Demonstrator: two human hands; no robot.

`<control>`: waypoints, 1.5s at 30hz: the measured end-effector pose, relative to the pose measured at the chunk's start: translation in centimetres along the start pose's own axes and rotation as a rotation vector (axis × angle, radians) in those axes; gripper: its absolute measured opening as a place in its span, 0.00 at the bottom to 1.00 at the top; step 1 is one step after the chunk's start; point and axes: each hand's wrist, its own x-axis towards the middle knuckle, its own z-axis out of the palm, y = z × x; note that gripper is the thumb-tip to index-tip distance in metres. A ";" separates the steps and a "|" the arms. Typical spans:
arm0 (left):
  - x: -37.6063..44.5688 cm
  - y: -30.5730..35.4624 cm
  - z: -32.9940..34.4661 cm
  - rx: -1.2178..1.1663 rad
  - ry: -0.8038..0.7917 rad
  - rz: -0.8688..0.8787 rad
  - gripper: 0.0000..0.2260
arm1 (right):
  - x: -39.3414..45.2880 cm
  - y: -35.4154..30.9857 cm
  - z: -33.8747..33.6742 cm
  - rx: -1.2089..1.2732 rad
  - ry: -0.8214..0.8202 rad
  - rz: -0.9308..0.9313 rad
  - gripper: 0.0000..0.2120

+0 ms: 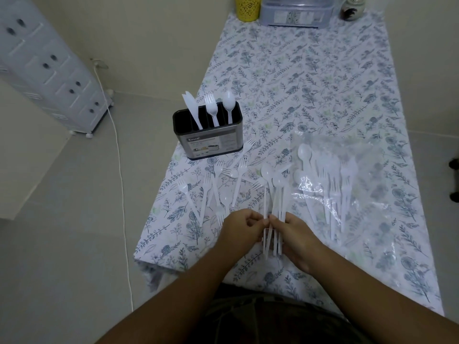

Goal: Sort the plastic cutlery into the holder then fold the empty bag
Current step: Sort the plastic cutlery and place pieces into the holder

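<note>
Hands (270,232) around white cutlery bundle (272,209)

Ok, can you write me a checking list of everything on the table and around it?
Surface: table under a flowery cloth, which hangs over the near edge.
Job's things: black holder with a knife, forks and a spoon standing in separate slots; loose forks and spoons scattered in front of it; clear bag lying flat, cutlery still inside.
Clutter: yellow cup, clear box and small jar at the far end.
Hands: left hand and right hand both hold one bundle of cutlery.
Cables: white cord running across the floor.
Surroundings: white drawer cabinet on the left, pale floor and wall.
</note>
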 end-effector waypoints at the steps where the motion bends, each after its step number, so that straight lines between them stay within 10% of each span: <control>1: 0.0 0.1 0.0 0.061 0.021 0.047 0.08 | 0.1 0.1 0.0 -0.046 0.023 -0.012 0.13; 14: 0.5 0.8 -2.2 0.515 -0.200 0.469 0.07 | 1.1 0.3 0.8 -0.097 0.043 0.018 0.13; 22: 3.2 -2.9 -7.4 0.558 0.384 0.129 0.23 | 0.8 -0.5 -2.1 -0.076 0.321 -0.126 0.07; 29: 3.7 -4.9 -3.8 0.736 0.024 0.139 0.33 | 0.9 -0.4 -2.8 -0.151 0.440 -0.078 0.08; 38: 3.1 -2.1 -0.9 0.857 -0.106 0.410 0.31 | 0.4 -1.3 -1.6 -0.402 0.204 0.041 0.08; 45: 2.1 -0.3 -1.6 0.373 0.127 0.215 0.24 | -0.3 -1.8 -1.0 -0.283 0.151 -0.006 0.08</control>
